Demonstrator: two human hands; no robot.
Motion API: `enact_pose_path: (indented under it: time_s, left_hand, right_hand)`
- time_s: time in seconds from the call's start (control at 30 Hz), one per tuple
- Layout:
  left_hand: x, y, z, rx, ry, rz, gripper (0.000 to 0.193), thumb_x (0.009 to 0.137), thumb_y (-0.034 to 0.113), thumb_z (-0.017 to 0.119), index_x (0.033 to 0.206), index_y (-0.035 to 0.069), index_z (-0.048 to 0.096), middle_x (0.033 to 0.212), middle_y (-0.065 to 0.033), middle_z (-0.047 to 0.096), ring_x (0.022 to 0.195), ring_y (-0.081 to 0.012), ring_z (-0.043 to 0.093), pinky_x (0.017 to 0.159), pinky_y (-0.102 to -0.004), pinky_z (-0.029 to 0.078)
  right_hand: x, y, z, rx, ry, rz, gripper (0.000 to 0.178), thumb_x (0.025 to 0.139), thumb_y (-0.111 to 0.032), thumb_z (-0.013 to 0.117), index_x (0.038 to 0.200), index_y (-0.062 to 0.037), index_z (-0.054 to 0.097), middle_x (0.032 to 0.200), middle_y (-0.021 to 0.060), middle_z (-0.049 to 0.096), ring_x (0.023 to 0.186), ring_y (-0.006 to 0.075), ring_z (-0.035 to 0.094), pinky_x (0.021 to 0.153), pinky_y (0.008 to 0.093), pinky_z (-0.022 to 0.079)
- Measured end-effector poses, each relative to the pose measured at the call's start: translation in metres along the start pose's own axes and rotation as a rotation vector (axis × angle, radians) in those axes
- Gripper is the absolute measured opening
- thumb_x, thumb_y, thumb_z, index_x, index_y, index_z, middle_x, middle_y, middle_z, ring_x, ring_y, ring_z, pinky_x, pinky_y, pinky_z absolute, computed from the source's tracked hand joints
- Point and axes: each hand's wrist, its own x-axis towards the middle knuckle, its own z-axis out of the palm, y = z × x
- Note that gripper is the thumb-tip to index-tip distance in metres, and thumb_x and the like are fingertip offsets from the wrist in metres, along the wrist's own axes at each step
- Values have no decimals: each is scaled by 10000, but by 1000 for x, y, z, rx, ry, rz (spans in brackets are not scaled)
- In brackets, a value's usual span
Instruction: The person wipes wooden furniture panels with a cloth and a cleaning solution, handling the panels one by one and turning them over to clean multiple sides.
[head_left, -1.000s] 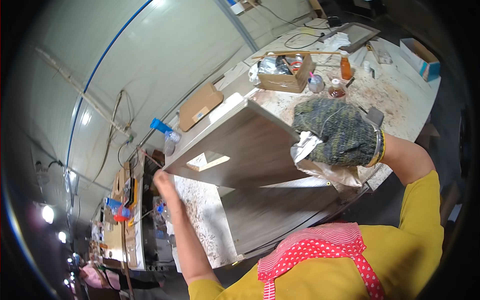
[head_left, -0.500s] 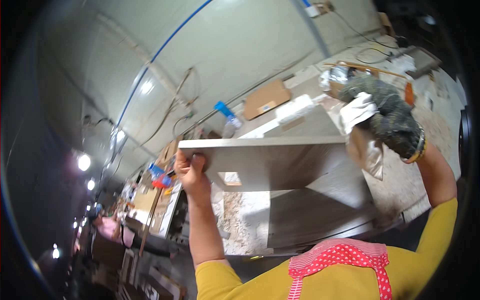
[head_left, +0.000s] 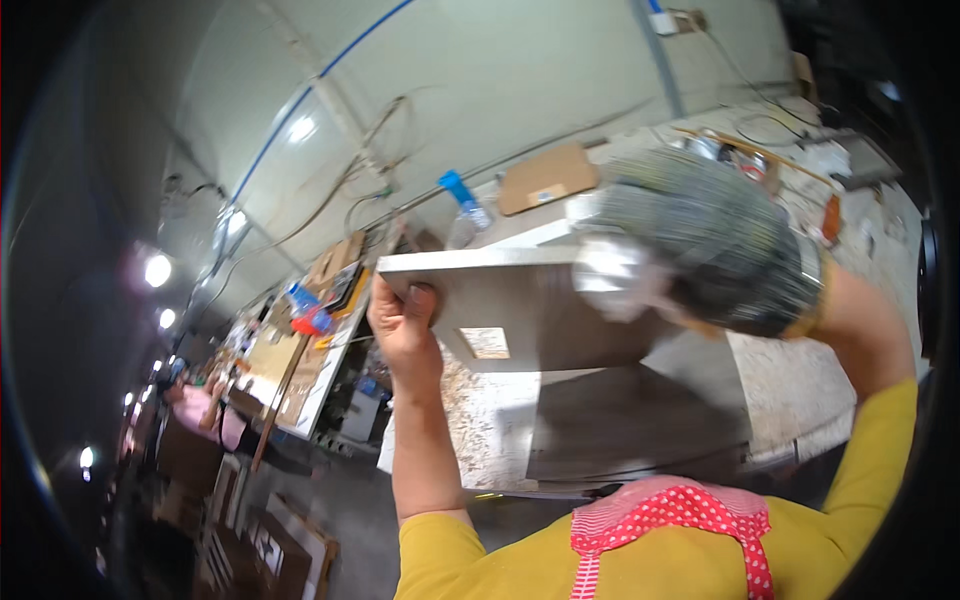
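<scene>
My bare left hand (head_left: 405, 322) grips the left end of a grey-brown board (head_left: 550, 335), thumb on the near face. The board is held tilted up, with a pale top edge and a small rectangular cutout near my hand. My right hand (head_left: 705, 245), in a dark grey knitted glove and smeared by motion, holds a bunched white cloth (head_left: 610, 275) against the board's upper edge. The glove and cloth hide the board's right end. Beneath it lie similar grey-brown panels (head_left: 630, 435) on the worktable.
Behind the board are a brown cardboard piece (head_left: 548, 180) and a clear bottle with a blue top (head_left: 465, 200). An orange-handled tool (head_left: 831, 218) lies at the far right. Another bench (head_left: 285, 385) stands at left, where a person in pink (head_left: 200, 408) sits.
My right hand has moved left and nearer with the cloth, from beyond the board's right end onto its upper edge. My left hand keeps its hold; the view has shifted slightly.
</scene>
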Motion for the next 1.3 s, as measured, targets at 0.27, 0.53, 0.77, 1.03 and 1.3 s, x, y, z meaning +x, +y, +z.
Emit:
enact_pose_path:
  time_s: [0.27,0.53,0.77,1.03,1.3]
  left_hand:
    - [14,-12,-3,-155,-178,1,356,809,197,622,1084,14,489,1041,-82,570,956,-164,548,837,-322,445]
    - [-2,-21,-60,-55,-73,-33,394,819,284,609,1136,90,476,1118,-41,534,1030,-175,490,925,-356,335]
    - [-10,-24,-63,-85,-90,-81,359,826,296,596,1119,118,491,1132,-26,521,1041,-172,473,922,-369,338]
    - [1,-41,-71,-44,-46,-64,355,832,297,584,1128,124,488,1120,-17,523,1054,-177,466,918,-375,348]
    - [8,-53,-77,5,279,-79,400,877,329,484,1176,65,461,1184,-110,484,1073,-233,465,936,-393,354]
  right_hand:
    - [-2,-6,-5,65,-15,-110,408,811,-193,550,1197,-79,488,1227,120,476,1120,259,463,970,370,353]
    - [-170,43,15,-47,-361,424,367,764,-168,578,1119,-92,518,944,111,565,904,200,568,767,349,467]
    - [-199,20,50,136,-94,685,550,715,-206,605,1224,-64,453,1054,144,550,965,266,534,873,326,408]
    - [-143,52,133,64,-241,485,493,764,-215,546,1192,10,449,1142,205,519,1049,324,509,926,350,381]
    - [-68,10,90,-2,-84,388,451,716,-235,578,1099,-4,522,1071,221,538,985,346,534,862,385,421]
